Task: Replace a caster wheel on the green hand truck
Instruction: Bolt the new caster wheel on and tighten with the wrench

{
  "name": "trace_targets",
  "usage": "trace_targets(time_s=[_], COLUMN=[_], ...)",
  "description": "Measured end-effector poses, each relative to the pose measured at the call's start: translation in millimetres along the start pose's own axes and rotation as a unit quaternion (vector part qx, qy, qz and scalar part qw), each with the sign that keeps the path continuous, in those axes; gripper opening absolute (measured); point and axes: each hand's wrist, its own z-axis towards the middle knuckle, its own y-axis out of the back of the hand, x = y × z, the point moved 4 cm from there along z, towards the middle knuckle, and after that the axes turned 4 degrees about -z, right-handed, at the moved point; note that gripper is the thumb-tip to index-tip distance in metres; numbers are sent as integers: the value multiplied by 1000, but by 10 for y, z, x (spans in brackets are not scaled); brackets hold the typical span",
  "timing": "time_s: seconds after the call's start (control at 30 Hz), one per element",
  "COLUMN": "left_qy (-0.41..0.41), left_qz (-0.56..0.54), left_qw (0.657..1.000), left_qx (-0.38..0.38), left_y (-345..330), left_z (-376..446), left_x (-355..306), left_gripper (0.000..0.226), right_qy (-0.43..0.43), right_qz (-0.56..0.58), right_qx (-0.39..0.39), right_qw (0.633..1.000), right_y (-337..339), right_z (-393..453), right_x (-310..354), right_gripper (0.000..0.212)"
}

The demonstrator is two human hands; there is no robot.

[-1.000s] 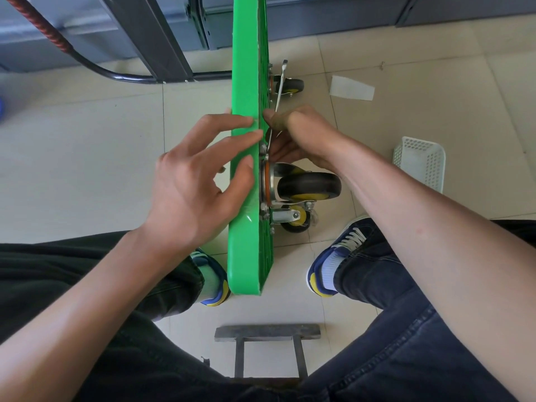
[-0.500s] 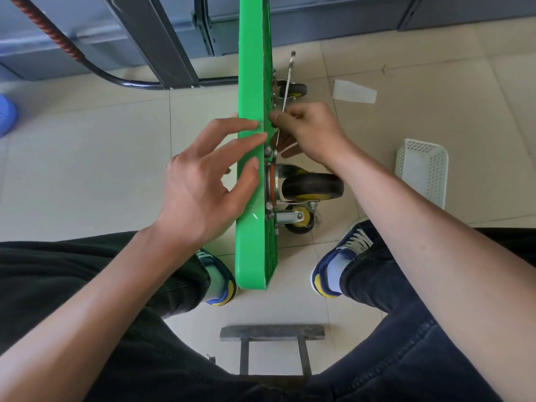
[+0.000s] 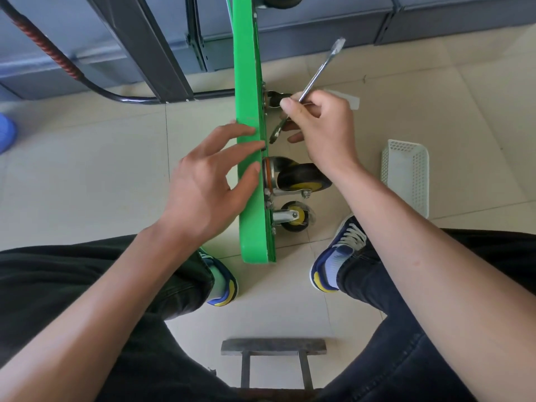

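Left hand point(image 3: 208, 184) rests flat-fingered on the green hand truck point(image 3: 251, 158) edge; right hand point(image 3: 322, 126) at 2 o'clock grips what's probably a wrench point(image 3: 320, 69), above the caster wheel point(image 3: 301, 178).

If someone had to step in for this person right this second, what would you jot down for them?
Left hand: open, fingers pressed flat on the edge of the green hand truck, which stands on its side on the floor.
Right hand: grips a metal wrench, its lower end near the deck's underside.
Large black caster and a smaller caster are mounted on the underside; another sits behind the right hand.
White basket stands on the floor to the right.
Done: cannot tell which caster is new.
Left: probably check and tighten the bolts, then set the truck back on its wheels.
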Motion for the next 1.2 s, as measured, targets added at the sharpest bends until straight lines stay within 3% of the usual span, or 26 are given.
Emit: trace_targets(time_s=[0.1, 0.37, 0.63, 0.77, 0.9, 1.0, 1.2], left_qy=[5, -8, -74, 47, 191, 265, 443], left_qz=[-2, -14, -53, -174, -256, -289, -395], left_qw=[1000, 1000, 992, 983, 944, 911, 793], left_qx=[2, -17, -85, -21, 77, 128, 136], left_y=[17, 47, -173, -652, -1267, -1742, -2601], left_z=[-159, -594, -793, -828, -823, -772, -788], left_x=[-77, -462, -1080, -1123, -893, -742, -498], left_gripper=[29, 25, 21, 22, 23, 26, 24], right_qy=[17, 48, -50, -97, -163, -203, -270], right_qz=[49, 124, 178, 198, 181, 178, 211], right_qx=[-47, -135, -150, -156, -169, -194, -263], right_qw=[998, 982, 971, 963, 955, 943, 902], right_y=[93, 438, 675, 786, 922, 1015, 1213], right_z=[-195, -738, -1261, -1383, -1439, -1509, -1680], right_x=[75, 233, -60, -356, -705, -977, -1466], right_gripper=[8, 14, 15, 4, 26, 31, 26])
